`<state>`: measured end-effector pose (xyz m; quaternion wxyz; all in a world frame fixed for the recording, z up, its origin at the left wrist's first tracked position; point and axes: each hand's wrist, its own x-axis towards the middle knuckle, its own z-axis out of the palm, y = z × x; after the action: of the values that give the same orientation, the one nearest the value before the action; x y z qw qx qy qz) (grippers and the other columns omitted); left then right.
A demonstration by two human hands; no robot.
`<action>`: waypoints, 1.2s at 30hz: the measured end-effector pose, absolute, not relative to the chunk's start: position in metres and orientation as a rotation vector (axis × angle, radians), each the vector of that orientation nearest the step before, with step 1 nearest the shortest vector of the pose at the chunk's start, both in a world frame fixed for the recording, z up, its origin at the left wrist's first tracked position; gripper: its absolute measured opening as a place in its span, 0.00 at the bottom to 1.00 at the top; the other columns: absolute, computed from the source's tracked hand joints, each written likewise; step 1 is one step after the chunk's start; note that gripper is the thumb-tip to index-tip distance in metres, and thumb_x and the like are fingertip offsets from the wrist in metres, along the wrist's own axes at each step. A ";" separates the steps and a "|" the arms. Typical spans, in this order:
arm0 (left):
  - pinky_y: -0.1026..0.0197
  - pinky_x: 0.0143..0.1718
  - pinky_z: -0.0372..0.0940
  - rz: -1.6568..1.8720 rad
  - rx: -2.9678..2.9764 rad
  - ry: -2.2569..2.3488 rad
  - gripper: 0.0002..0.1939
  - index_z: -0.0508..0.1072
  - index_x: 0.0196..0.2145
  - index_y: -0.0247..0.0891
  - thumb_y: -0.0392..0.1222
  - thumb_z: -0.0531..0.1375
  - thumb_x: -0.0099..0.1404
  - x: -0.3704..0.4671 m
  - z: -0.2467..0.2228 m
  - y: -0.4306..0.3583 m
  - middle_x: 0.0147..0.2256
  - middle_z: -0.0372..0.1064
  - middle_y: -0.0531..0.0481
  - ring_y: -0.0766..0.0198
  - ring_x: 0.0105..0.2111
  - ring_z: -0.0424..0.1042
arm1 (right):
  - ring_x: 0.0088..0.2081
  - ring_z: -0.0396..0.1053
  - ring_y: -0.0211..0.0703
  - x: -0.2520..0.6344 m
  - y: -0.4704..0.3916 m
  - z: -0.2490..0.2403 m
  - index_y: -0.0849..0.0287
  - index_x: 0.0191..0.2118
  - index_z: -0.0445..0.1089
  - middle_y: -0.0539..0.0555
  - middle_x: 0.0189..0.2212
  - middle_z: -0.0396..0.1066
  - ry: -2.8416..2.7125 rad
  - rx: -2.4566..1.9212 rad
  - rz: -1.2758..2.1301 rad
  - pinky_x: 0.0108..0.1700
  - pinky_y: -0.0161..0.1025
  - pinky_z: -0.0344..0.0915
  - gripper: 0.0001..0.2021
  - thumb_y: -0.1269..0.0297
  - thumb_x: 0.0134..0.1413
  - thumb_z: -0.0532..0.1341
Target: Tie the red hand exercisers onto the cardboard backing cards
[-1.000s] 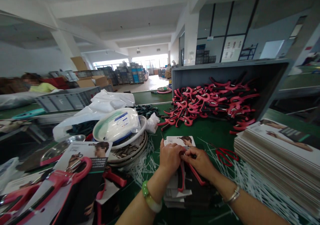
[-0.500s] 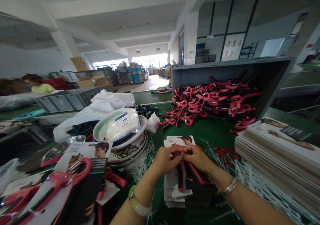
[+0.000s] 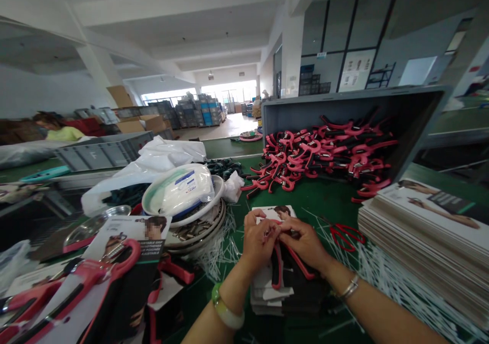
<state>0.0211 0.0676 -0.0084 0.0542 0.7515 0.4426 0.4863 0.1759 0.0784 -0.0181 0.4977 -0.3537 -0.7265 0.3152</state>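
A pink and black hand grip strengthener lies on a printed cardboard card, the top one of a small stack in front of me. My left hand is closed at the upper part of the strengthener, its thumb and fingers pinched together. From the other side my right hand is closed over the same part, and its fingertips meet those of the left. Both hands cover the strengthener's spring end. Whether a thin tie is pinched between the fingertips is too small to tell.
A grey crate on its side spills pink grip strengtheners. At right are a tall card stack, red-handled scissors and white cable ties. At left are bowls of metal parts and carded strengtheners. A person is far left.
My left hand and forearm have shifted slightly to the right, and its index finger has lifted and bent. The right hand has barely moved. The strengthener stays on its card.
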 end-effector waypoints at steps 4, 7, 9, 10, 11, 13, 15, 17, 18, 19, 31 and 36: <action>0.54 0.42 0.59 1.547 2.337 1.308 0.11 0.73 0.27 0.38 0.40 0.54 0.63 0.021 -0.007 0.067 0.31 0.65 0.47 0.57 0.40 0.62 | 0.47 0.68 0.46 0.177 0.083 -0.019 0.55 0.29 0.72 0.52 0.32 0.73 -1.908 -0.868 0.653 0.59 0.50 0.53 0.07 0.63 0.54 0.58; 0.54 0.43 0.61 1.698 2.444 1.290 0.11 0.75 0.30 0.39 0.37 0.53 0.63 0.026 -0.003 0.060 0.31 0.63 0.47 0.59 0.37 0.62 | 0.47 0.68 0.49 0.178 0.091 -0.018 0.57 0.28 0.72 0.56 0.36 0.73 -2.052 -0.963 0.540 0.55 0.50 0.58 0.06 0.63 0.52 0.59; 0.53 0.46 0.60 1.785 2.518 1.263 0.11 0.75 0.30 0.40 0.35 0.52 0.63 0.029 0.001 0.055 0.30 0.62 0.48 0.60 0.36 0.63 | 0.44 0.69 0.50 0.177 0.097 -0.016 0.58 0.27 0.72 0.57 0.37 0.72 -2.106 -1.010 0.507 0.50 0.49 0.63 0.05 0.63 0.49 0.62; 0.52 0.48 0.60 1.794 2.551 1.234 0.11 0.75 0.30 0.41 0.34 0.52 0.63 0.029 0.003 0.052 0.30 0.63 0.49 0.61 0.36 0.63 | 0.42 0.69 0.50 0.177 0.099 -0.015 0.58 0.27 0.73 0.57 0.36 0.72 -2.114 -1.012 0.504 0.47 0.47 0.64 0.05 0.64 0.48 0.62; 0.52 0.49 0.60 1.784 2.563 1.214 0.11 0.74 0.30 0.41 0.34 0.53 0.63 0.028 0.004 0.049 0.30 0.63 0.49 0.61 0.36 0.64 | 0.40 0.69 0.48 0.176 0.100 -0.014 0.57 0.28 0.73 0.56 0.35 0.72 -2.118 -1.002 0.506 0.45 0.46 0.65 0.04 0.64 0.48 0.62; 0.51 0.48 0.61 1.658 2.511 1.257 0.08 0.74 0.36 0.41 0.36 0.54 0.63 0.025 0.004 0.043 0.33 0.66 0.48 0.60 0.38 0.65 | 0.39 0.70 0.46 0.176 0.101 -0.014 0.57 0.31 0.74 0.55 0.33 0.73 -2.118 -0.975 0.509 0.46 0.45 0.64 0.05 0.66 0.50 0.60; 0.51 0.47 0.63 1.454 2.368 1.416 0.13 0.70 0.44 0.40 0.39 0.57 0.61 0.022 -0.001 0.038 0.39 0.68 0.45 0.57 0.42 0.67 | 0.42 0.70 0.45 0.176 0.099 -0.015 0.56 0.33 0.74 0.54 0.34 0.74 -2.062 -0.951 0.486 0.50 0.45 0.62 0.07 0.66 0.53 0.58; 0.49 0.48 0.63 1.261 2.215 1.604 0.20 0.67 0.50 0.40 0.40 0.58 0.59 0.021 -0.009 0.034 0.45 0.68 0.42 0.53 0.46 0.67 | 0.44 0.69 0.45 0.176 0.095 -0.014 0.56 0.34 0.73 0.54 0.35 0.74 -2.012 -0.954 0.415 0.53 0.46 0.61 0.07 0.67 0.55 0.57; 0.48 0.49 0.62 1.191 2.155 1.680 0.20 0.67 0.50 0.41 0.41 0.58 0.59 0.022 -0.014 0.033 0.47 0.68 0.42 0.52 0.48 0.66 | 0.45 0.69 0.46 0.177 0.093 -0.013 0.56 0.34 0.73 0.55 0.36 0.75 -2.019 -0.962 0.363 0.52 0.46 0.61 0.07 0.66 0.56 0.57; 0.47 0.50 0.61 1.150 2.101 1.746 0.19 0.68 0.49 0.42 0.42 0.58 0.59 0.023 -0.018 0.032 0.49 0.67 0.42 0.50 0.49 0.65 | 0.45 0.69 0.47 0.177 0.090 -0.012 0.56 0.34 0.73 0.55 0.36 0.75 -2.057 -0.973 0.309 0.51 0.46 0.62 0.07 0.67 0.56 0.56; 0.43 0.52 0.58 1.055 1.955 1.837 0.19 0.69 0.50 0.44 0.42 0.57 0.60 0.032 -0.021 0.034 0.54 0.63 0.41 0.47 0.54 0.61 | 0.35 0.71 0.44 0.181 0.075 0.013 0.60 0.33 0.72 0.57 0.33 0.74 -2.657 -1.146 0.082 0.37 0.37 0.65 0.09 0.73 0.54 0.54; 0.42 0.55 0.54 1.247 1.885 1.882 0.21 0.67 0.51 0.38 0.47 0.56 0.61 0.013 -0.029 0.030 0.56 0.59 0.37 0.48 0.57 0.58 | 0.42 0.69 0.44 0.192 0.064 0.009 0.59 0.39 0.71 0.57 0.38 0.74 -2.524 -1.088 0.091 0.44 0.40 0.65 0.12 0.70 0.58 0.50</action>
<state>0.0132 0.0300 -0.0293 0.1003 0.6377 0.6367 0.4218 0.1919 0.0644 0.0088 0.1945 -0.3880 -0.9003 0.0324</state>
